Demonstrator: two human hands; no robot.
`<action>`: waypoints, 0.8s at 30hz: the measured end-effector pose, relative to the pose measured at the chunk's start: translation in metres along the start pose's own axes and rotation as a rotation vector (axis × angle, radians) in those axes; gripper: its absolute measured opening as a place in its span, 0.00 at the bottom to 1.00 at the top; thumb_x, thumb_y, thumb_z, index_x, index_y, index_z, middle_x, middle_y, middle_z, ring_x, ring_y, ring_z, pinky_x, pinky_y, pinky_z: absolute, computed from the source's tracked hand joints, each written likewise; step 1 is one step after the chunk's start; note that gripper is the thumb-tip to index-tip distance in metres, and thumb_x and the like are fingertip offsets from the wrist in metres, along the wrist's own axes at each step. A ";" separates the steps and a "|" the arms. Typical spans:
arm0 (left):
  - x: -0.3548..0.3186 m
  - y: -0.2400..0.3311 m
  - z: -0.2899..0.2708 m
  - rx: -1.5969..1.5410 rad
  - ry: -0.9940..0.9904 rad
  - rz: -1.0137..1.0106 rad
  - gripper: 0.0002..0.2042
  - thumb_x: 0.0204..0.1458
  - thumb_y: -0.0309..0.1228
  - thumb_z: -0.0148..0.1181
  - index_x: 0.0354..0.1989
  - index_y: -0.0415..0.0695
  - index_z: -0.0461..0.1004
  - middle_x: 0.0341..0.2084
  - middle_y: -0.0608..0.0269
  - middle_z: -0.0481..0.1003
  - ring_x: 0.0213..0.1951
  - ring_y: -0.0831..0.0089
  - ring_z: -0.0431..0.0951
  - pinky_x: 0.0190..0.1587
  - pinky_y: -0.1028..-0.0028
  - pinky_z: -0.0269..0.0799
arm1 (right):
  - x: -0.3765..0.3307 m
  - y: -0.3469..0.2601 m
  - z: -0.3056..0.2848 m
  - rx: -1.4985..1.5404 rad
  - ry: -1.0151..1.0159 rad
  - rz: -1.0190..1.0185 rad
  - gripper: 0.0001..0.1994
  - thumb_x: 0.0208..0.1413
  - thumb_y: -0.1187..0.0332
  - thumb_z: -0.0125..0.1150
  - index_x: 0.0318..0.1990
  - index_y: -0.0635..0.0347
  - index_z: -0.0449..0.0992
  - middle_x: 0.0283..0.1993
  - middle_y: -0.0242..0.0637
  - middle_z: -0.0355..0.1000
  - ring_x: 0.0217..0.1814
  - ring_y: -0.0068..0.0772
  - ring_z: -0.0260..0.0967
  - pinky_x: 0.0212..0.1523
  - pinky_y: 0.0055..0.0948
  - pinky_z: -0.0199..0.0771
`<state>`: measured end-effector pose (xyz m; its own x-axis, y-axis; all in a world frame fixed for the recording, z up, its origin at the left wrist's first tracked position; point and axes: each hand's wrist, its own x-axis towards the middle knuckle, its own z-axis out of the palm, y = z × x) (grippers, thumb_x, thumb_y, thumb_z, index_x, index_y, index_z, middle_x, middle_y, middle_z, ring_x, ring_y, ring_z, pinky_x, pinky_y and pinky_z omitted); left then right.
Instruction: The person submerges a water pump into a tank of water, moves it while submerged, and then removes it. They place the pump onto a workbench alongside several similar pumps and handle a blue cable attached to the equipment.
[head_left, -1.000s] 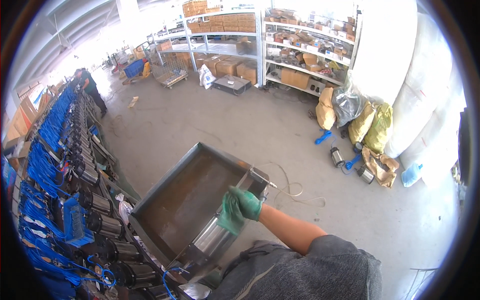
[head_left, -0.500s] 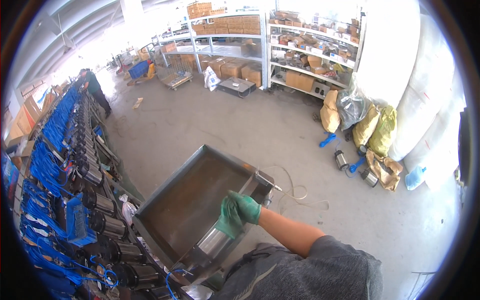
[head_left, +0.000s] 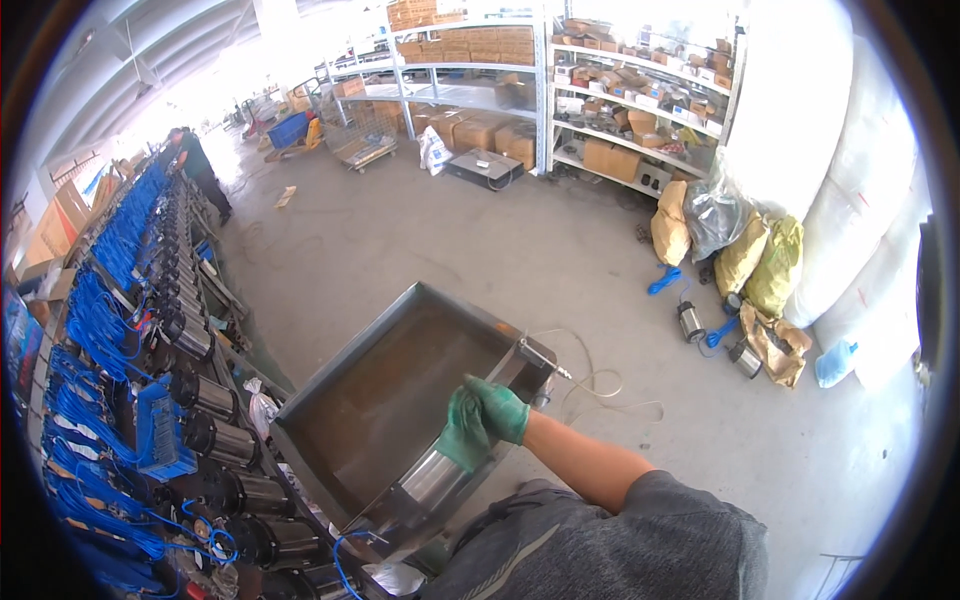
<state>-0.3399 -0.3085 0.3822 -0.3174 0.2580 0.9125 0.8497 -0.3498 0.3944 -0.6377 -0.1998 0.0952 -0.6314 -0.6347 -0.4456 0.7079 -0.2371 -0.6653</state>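
Concrete floor (head_left: 480, 250) spreads out before us in a bright warehouse, with metal shelving (head_left: 560, 70) full of cardboard boxes along the far wall and bulging sacks (head_left: 745, 250) heaped at the right beside tall white bales (head_left: 830, 170).

Our right hand (head_left: 482, 422), in a green glove, is closed over the near rim of a large rectangular metal tray (head_left: 390, 400); the fingers curl over the edge and grip it. That tray sits low and centre in our view, tilted, its rusty brown bottom bare, one long side toward the row of machines at our left. A shiny steel cylinder (head_left: 432, 478) lies just beneath our gloved hand, against the tray's underside. Our left hand is out of view.

Along the left runs a long line of cylindrical pump motors (head_left: 215, 440) with coils of blue cable (head_left: 100, 330) hung over them. On the floor to the right lie a blue cable coil (head_left: 665, 280), two small pump bodies (head_left: 690, 320) and a pale hose (head_left: 600, 385) looping near the tray's far corner. Another person (head_left: 200, 170) stands far off at the head of the machine row.
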 end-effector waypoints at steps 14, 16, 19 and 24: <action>0.005 0.010 0.022 0.348 0.113 0.020 0.13 0.60 0.29 0.48 0.22 0.50 0.71 0.22 0.64 0.68 0.21 0.68 0.70 0.23 0.69 0.66 | -0.004 0.009 0.006 0.046 -0.042 0.064 0.16 0.71 0.58 0.51 0.39 0.62 0.78 0.36 0.36 0.78 0.38 0.30 0.76 0.46 0.31 0.78; 0.004 0.013 0.021 0.241 -0.038 -0.025 0.13 0.59 0.27 0.48 0.21 0.49 0.69 0.19 0.65 0.65 0.20 0.67 0.68 0.21 0.71 0.61 | -0.011 0.005 0.016 0.044 -0.045 0.050 0.16 0.71 0.58 0.51 0.39 0.62 0.78 0.36 0.36 0.79 0.38 0.30 0.76 0.46 0.31 0.78; -0.041 0.015 0.051 0.167 0.027 -0.121 0.14 0.60 0.27 0.47 0.19 0.48 0.68 0.18 0.64 0.64 0.20 0.67 0.67 0.19 0.67 0.59 | -0.007 0.008 0.013 0.046 -0.054 0.031 0.16 0.71 0.58 0.51 0.39 0.61 0.78 0.37 0.35 0.79 0.38 0.30 0.76 0.46 0.31 0.78; 0.001 0.021 0.019 0.161 -0.187 -0.135 0.15 0.63 0.33 0.45 0.23 0.45 0.70 0.20 0.62 0.67 0.20 0.64 0.69 0.20 0.62 0.61 | -0.006 0.009 0.016 0.063 -0.056 0.022 0.16 0.70 0.57 0.52 0.40 0.62 0.78 0.37 0.35 0.79 0.38 0.30 0.77 0.46 0.31 0.78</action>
<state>-0.3147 -0.2982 0.3894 -0.3620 0.4593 0.8112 0.8657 -0.1571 0.4753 -0.6223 -0.2098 0.1012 -0.5978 -0.6799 -0.4248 0.7412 -0.2668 -0.6160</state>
